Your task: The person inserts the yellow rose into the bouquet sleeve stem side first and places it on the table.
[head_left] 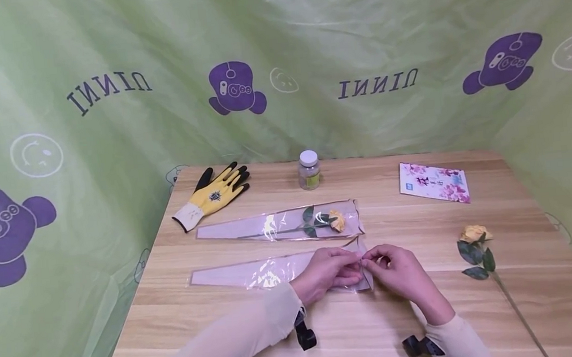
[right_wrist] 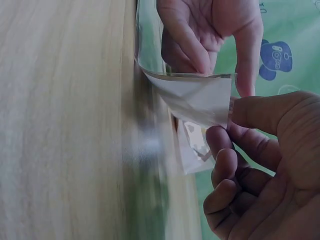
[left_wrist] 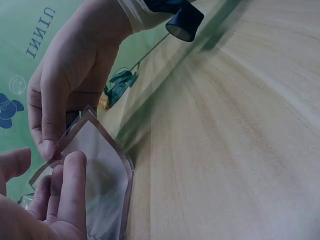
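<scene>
A clear flat flower sleeve [head_left: 243, 273] with a pinkish border lies across the table, its wide end raised a little between the two hands. My right hand [head_left: 398, 270] pinches the edge of this wide end between thumb and fingers, as the right wrist view shows. The left hand [head_left: 330, 274] touches the same end; its fingers [left_wrist: 72, 185] are fairly straight against the sleeve and its thumb stands apart. Just behind lies a second sleeve [head_left: 219, 231] with a yellow rose [head_left: 337, 221] inside. Another yellow rose [head_left: 474, 234] with a long stem lies to the right.
A yellow and black work glove [head_left: 216, 193] lies at the back left. A small jar [head_left: 309, 173] with a white lid stands at the back middle. On the back right is a packet [head_left: 434, 182] with pink flowers. A green curtain [head_left: 304, 41] surrounds the table.
</scene>
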Action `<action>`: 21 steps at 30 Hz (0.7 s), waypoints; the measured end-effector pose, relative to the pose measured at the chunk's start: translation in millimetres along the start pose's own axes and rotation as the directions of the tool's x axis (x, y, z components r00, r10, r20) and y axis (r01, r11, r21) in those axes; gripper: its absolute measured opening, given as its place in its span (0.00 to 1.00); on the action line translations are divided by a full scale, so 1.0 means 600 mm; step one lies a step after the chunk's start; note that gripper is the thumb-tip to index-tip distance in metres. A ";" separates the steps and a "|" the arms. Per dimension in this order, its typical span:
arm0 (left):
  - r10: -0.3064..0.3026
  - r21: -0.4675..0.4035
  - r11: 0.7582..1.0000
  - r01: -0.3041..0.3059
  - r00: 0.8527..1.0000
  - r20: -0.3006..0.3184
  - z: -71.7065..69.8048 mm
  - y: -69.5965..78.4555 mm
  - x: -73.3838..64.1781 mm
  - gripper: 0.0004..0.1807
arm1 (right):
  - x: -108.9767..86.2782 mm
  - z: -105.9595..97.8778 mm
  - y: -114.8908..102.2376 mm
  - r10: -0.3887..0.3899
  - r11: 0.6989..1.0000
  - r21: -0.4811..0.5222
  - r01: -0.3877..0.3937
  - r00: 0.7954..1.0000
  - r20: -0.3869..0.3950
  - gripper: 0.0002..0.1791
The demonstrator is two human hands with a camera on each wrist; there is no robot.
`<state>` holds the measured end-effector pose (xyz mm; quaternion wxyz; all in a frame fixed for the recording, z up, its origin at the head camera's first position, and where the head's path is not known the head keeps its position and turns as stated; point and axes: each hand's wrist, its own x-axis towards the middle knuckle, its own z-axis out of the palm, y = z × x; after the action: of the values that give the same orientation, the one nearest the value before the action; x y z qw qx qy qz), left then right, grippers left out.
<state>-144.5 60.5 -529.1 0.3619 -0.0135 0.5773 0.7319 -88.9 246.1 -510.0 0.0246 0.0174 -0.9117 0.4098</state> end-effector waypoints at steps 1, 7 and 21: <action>-0.001 0.003 1.000 0.001 1.000 0.001 0.000 0.001 0.001 0.10 | 0.000 0.001 -0.001 -0.007 1.000 0.000 0.007 1.000 0.000 0.03; -0.021 -0.005 1.000 0.021 1.000 -0.006 -0.001 0.006 0.004 0.09 | 0.000 0.006 -0.005 -0.036 0.999 0.005 0.036 0.999 0.004 0.04; -0.009 -0.003 1.000 0.009 0.998 -0.057 -0.009 0.001 0.011 0.04 | 0.003 -0.005 0.008 0.053 0.992 0.109 -0.063 0.994 0.094 0.06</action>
<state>-151.6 59.4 -533.4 0.3487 -0.0373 0.5864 0.7302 -91.1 251.5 -511.1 -0.0296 0.0109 -0.8875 0.4596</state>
